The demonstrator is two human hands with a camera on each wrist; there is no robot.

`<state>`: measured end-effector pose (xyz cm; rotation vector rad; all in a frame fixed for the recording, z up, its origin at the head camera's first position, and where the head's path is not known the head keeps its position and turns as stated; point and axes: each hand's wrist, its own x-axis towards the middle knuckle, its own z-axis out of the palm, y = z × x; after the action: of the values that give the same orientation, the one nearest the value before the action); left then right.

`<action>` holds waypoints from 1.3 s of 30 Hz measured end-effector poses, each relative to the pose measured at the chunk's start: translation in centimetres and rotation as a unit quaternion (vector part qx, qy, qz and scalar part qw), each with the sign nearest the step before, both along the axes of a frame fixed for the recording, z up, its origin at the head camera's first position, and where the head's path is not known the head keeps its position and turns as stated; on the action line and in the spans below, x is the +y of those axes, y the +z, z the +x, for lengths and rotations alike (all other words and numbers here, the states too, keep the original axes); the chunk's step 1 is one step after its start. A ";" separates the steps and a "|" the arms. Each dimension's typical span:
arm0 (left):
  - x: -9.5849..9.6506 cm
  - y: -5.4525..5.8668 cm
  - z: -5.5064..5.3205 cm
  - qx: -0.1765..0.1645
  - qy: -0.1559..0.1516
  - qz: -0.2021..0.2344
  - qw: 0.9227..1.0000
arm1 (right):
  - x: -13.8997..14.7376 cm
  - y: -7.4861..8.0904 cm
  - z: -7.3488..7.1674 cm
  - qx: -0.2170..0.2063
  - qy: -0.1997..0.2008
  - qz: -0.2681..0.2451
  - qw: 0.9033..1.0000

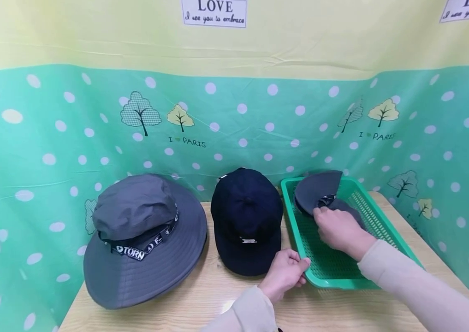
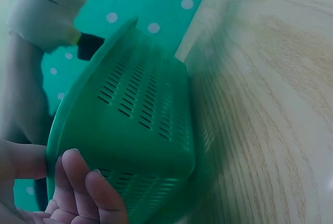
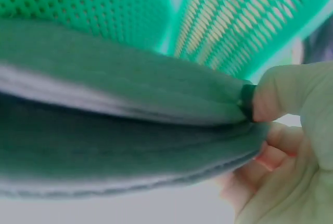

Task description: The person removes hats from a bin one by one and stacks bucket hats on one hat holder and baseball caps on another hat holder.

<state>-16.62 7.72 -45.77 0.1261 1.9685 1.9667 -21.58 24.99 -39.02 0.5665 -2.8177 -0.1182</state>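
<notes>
A folded dark grey hat (image 1: 316, 188) lies partly inside the green plastic basket (image 1: 298, 230), its brim rising past the far rim. My right hand (image 1: 340, 230) pinches this hat near a dark strap; in the right wrist view, thumb and fingers grip the end of two stacked fabric layers (image 3: 156, 146). At the basket's near left corner, my left hand (image 1: 285, 272) holds the rim, with the thumb on one side and curled fingers on the other, as the left wrist view also shows on the basket wall (image 2: 135, 130).
A black baseball cap (image 1: 246, 207) with a white letter sits just left of the basket. Farther left is a wide-brimmed grey hat (image 1: 134, 207) with a lettered band. The wooden table (image 1: 201, 299) is enclosed by a green and yellow dotted curtain (image 1: 242, 115).
</notes>
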 end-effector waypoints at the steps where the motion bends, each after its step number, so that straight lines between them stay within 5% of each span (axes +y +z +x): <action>1: 0.0 0.0 0.0 0.001 -0.001 0.000 1.000 | 0.2 0.5 0.2 0.004 -0.003 -0.011 1.000; 11: -0.4 0.1 -0.1 0.029 -0.020 -0.018 0.999 | 1.9 3.3 1.9 0.009 -0.023 -0.104 0.994; 14: -0.8 0.4 -0.4 0.080 -0.031 -0.090 0.992 | 2.2 3.8 2.5 0.025 -0.017 -0.120 0.992; 18: -1.5 1.3 -1.0 0.153 -0.021 -0.168 0.974 | 2.4 4.3 3.2 0.055 0.000 -0.131 0.990; 22: -1.7 2.3 -1.6 0.199 -0.022 -0.134 0.971 | 2.5 4.7 4.0 0.068 0.008 -0.136 0.988; 25: -1.2 3.0 -2.1 0.180 -0.033 -0.055 0.982 | 2.5 5.0 4.8 0.059 0.010 -0.134 0.989; 30: 0.4 4.0 -2.9 0.088 -0.003 0.056 0.995 | 2.5 5.1 5.8 0.046 0.017 -0.115 0.992; 39: 2.1 4.4 -4.0 -0.010 0.036 0.096 0.995 | 2.5 4.3 6.7 0.032 0.033 -0.089 0.995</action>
<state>-20.58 9.82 -41.37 0.0845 1.7911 2.1936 -14.89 27.54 -34.77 0.6016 -2.7086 0.1248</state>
